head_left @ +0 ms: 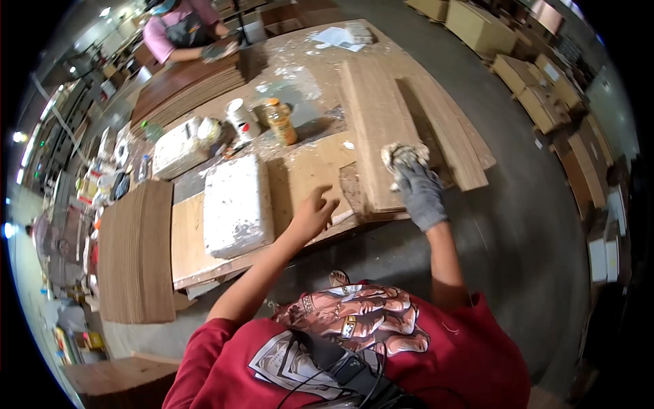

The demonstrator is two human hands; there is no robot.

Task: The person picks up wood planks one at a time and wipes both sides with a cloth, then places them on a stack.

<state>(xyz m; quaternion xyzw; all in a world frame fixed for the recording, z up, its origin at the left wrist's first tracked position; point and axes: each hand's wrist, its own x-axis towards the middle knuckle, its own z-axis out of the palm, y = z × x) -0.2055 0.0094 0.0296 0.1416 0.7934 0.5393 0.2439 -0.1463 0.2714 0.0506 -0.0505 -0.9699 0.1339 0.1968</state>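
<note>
A crumpled, stained cloth rag lies on the near end of a long wooden board. My right hand, in a grey glove, presses down on this rag. My left hand is bare, its fingers loosely bent and apart, with nothing in them. It is over the table's near edge, between the board and a white, paint-spotted block. To the right of the board is another long wooden plank.
A stack of thin boards stands at the left. An orange-capped bottle, a white can and a second white block sit mid-table. Across the table, a gloved co-worker leans over stacked brown panels. Cartons line the right floor.
</note>
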